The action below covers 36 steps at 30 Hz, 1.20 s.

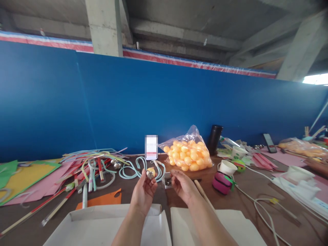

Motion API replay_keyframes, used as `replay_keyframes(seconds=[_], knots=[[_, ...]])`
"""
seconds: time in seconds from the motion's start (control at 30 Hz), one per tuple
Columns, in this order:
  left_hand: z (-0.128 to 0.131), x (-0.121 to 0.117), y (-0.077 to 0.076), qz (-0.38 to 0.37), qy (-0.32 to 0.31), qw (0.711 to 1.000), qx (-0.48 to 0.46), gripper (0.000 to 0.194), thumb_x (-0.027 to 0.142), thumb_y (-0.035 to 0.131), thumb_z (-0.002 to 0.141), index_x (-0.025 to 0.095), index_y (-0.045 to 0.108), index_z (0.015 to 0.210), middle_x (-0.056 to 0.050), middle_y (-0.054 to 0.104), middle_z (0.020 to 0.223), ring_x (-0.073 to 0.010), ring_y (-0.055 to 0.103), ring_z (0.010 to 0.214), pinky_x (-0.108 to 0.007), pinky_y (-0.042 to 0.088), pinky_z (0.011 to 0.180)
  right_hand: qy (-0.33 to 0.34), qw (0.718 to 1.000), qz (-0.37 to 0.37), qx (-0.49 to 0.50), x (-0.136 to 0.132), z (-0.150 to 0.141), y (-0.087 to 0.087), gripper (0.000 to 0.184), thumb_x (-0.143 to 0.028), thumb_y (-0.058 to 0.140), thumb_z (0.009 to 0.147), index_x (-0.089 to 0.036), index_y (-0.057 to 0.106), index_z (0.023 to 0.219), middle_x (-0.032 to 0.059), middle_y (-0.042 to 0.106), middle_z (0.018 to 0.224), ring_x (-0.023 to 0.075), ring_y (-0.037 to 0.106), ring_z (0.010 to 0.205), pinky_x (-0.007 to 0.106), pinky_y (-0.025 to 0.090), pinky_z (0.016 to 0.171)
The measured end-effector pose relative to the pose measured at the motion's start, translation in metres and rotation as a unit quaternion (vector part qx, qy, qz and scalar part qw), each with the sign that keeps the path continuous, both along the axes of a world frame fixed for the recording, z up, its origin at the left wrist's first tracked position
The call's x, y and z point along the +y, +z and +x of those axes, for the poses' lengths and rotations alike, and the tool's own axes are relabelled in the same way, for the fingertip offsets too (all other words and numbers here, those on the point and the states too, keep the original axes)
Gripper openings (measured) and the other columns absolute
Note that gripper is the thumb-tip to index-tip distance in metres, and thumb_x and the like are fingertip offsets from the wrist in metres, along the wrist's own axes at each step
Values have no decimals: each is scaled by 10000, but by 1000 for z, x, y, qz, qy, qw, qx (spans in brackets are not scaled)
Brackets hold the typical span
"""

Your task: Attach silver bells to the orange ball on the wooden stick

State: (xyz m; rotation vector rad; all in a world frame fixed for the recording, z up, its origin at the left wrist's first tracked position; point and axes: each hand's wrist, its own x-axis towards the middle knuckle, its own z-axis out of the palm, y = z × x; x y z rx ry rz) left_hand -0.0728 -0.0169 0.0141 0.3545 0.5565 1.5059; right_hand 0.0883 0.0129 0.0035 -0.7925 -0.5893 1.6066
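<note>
My left hand (145,192) is closed around a shiny silver ball (150,174), held up in the fingertips. A pale yellow round piece (152,169) shows right behind the ball; I cannot tell whether the two are joined. To the right, my right hand (183,187) has its fingers bent together in a pinch, and whatever they may hold is too small to make out. Just beside those fingers sits a small open box (167,181) of small dark metal pieces. Light blue tubing (130,173) lies in loops behind my left hand.
A clear bag of orange balls (188,155) stands behind my hands, beside a black bottle (215,139). Sticks, coloured sheets and silver balls (116,164) lie left. At right are a paper cup (228,167), a purple pouch (221,183), white cables and another person's hand (317,167).
</note>
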Motion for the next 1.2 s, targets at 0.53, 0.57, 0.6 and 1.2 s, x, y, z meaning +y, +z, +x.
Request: replay_keyframes(seconds=[0.53, 0.57, 0.6, 1.2], knots=[[1, -2, 6, -14, -7, 1000, -8, 260, 274, 536, 850, 76, 623, 994, -96, 661, 757, -83, 581, 547, -188, 539, 526, 24, 993, 104, -40, -18, -17, 21, 230, -303, 773, 680, -154, 614, 752, -26, 610, 659, 30, 496, 471, 100, 439, 396], [1, -2, 6, -17, -10, 1000, -8, 259, 272, 535, 850, 72, 621, 992, -102, 665, 763, -84, 585, 547, -188, 540, 526, 24, 993, 104, -47, -19, -19, 22, 240, -314, 776, 674, -145, 614, 729, -28, 596, 634, 31, 485, 467, 102, 435, 394], [2, -2, 7, -19, -14, 1000, -9, 258, 270, 533, 852, 74, 618, 997, -107, 670, 773, -85, 589, 547, -187, 540, 527, 23, 993, 100, -55, -21, -21, 23, 252, -324, 779, 665, -137, 615, 708, -30, 583, 615, 31, 478, 466, 104, 433, 395], [4, -6, 3, 21, -85, 996, 3, 352, 115, 569, 815, 123, 544, 1167, -100, 678, 924, -103, 655, 712, -184, 547, 686, 54, 989, 86, -111, -29, -25, 25, 267, -328, 767, 668, -135, 686, 833, -9, 606, 595, 71, 547, 526, 134, 463, 448]])
